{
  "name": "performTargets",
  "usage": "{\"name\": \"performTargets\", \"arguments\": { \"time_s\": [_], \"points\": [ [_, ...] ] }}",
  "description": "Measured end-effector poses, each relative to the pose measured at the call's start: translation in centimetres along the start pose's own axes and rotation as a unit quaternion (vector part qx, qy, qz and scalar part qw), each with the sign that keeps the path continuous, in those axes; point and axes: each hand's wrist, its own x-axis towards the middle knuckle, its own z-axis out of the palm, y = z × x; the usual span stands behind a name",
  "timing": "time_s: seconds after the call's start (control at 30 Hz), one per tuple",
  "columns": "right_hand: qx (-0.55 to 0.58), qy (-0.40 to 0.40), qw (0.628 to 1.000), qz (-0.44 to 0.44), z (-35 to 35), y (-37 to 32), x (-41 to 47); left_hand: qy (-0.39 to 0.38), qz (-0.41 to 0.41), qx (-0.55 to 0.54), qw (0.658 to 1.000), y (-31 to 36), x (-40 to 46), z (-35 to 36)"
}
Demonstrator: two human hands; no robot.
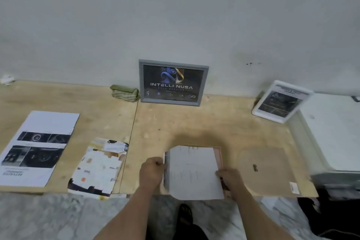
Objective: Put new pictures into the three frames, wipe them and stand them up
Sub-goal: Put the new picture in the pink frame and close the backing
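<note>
Sheet (194,171) face-down on a pinkish frame (219,154) at the desk's (175,122) near edge, dead centre between both hands. Left hand (153,171) pinching the sheet's left edge, right hand (229,178) gripping the lower right corner, so equally near, one each side. Long axis running away from the body, toward the wall, but skewed a bit against the frame: frame edge peeking out along the top and right side only. Probably still needs squaring up so paper drops inside the rim. Backing board (266,169) lying flat just right of the frame, nearer the right hand, looks like the next bit to go on. Grey frame (173,83) already standing against the wall, white one (282,101) propped far right, cloth (124,92) beside the grey one. Spare prints (39,148) well off to the left.
</note>
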Motion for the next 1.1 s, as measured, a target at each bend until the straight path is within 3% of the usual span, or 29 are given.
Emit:
{"name": "performTargets", "arguments": {
  "time_s": [0.43, 0.53, 0.63, 0.77, 1.1],
  "points": [
    [-0.151, 0.011, 0.987, -0.062, -1.7, 1.2, 2.3, 0.056, -0.009, 0.130, 0.990, 2.0, 0.1, 4.4],
    [-0.199, 0.018, 0.977, -0.078, -1.8, 0.8, 2.8, 0.034, 0.019, 0.128, 0.991, 1.9, 0.3, 4.6],
    [-0.267, -0.025, 0.954, -0.134, -1.4, 0.7, 3.4, -0.027, 0.052, 0.172, 0.983, 2.0, 0.4, 5.0],
    [-0.396, -0.063, 0.904, -0.151, -0.6, 0.5, 3.2, -0.044, 0.059, 0.242, 0.968, 1.3, 0.2, 6.0],
    [-0.339, -0.060, 0.927, -0.148, 0.3, 1.0, 3.9, -0.012, 0.063, 0.219, 0.974, 1.7, -0.3, 6.0]
  ]
}}
